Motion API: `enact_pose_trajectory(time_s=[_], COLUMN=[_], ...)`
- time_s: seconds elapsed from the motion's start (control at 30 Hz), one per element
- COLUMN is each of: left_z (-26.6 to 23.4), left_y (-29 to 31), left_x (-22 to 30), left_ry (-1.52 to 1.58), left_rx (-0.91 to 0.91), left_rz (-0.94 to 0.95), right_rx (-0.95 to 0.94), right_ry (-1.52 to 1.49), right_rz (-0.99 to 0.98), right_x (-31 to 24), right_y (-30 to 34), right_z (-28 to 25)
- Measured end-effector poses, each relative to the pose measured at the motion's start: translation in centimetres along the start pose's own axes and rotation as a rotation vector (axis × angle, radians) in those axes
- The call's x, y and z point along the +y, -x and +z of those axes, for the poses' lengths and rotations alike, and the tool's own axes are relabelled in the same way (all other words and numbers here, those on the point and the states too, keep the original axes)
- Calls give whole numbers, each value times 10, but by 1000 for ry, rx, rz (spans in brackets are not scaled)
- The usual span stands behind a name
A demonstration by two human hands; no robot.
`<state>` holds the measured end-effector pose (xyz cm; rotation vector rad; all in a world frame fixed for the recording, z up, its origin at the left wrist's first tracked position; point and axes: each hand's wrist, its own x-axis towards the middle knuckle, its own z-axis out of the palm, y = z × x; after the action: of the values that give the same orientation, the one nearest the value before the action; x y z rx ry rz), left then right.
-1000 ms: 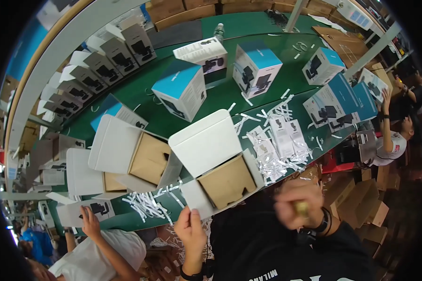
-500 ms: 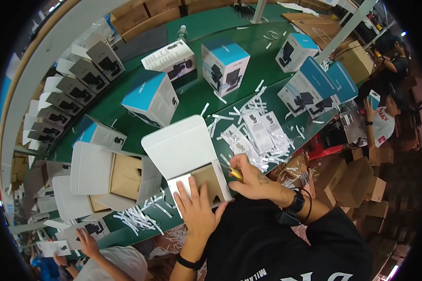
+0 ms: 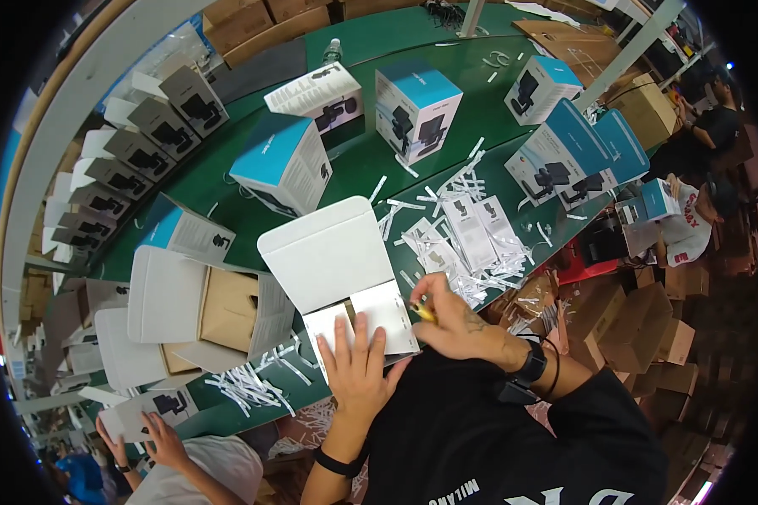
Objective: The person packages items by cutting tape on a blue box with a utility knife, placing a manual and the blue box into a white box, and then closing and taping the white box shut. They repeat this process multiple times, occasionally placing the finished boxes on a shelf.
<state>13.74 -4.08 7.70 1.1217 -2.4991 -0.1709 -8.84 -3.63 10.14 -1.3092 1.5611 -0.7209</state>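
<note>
- Left hand (image 3: 358,374) lies palm down on an open box (image 3: 337,282), its fingers (image 3: 360,337) outstretched and spread over the white flaps (image 3: 385,310), gripping nothing.
- Right hand (image 3: 452,318), fingers curled closed, grips a yellow tool (image 3: 424,313) just beside the box's right edge.
- The open box sits at the near edge of the green worktop (image 3: 354,168), between both hands and the person's black shirt (image 3: 497,421); its white lid (image 3: 322,244) stands folded back on the far side.
- To its right, printed packets (image 3: 470,236) lie among white paper strips (image 3: 505,271); more such strips gather to its left.
- Just left, a second box (image 3: 271,316) stands open, showing a brown insert (image 3: 230,311).
- Across the worktop, several blue-topped cartons (image 3: 417,118) stand apart, near a clear bottle (image 3: 333,50).
- At far left, a row of cartons (image 3: 170,126) lines the worktop's edge, flaps up.
- At lower left, a co-worker in a white shirt (image 3: 202,473) has both hands on a carton (image 3: 147,412).
- At right, another co-worker in white (image 3: 689,227) is beside a blue-and-white carton (image 3: 659,199).
</note>
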Motion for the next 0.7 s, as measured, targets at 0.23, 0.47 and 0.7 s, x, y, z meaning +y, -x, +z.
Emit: enact_pose_trajectory(time_s=[0.23,0.47,0.7], left_z=[7,10,9], left_y=[2,1,1], left_x=[-2,0,1], left_ry=[-74,-81,-78], left_rx=[7,22,15], left_rz=[31,44,30], right_rx=[-117,-248,-215], right_ry=[114,84,143], right_rz=[-130,-56,-75], right_x=[-4,-8,-3], right_y=[1,-8,-7], right_z=[-27,-40,-41])
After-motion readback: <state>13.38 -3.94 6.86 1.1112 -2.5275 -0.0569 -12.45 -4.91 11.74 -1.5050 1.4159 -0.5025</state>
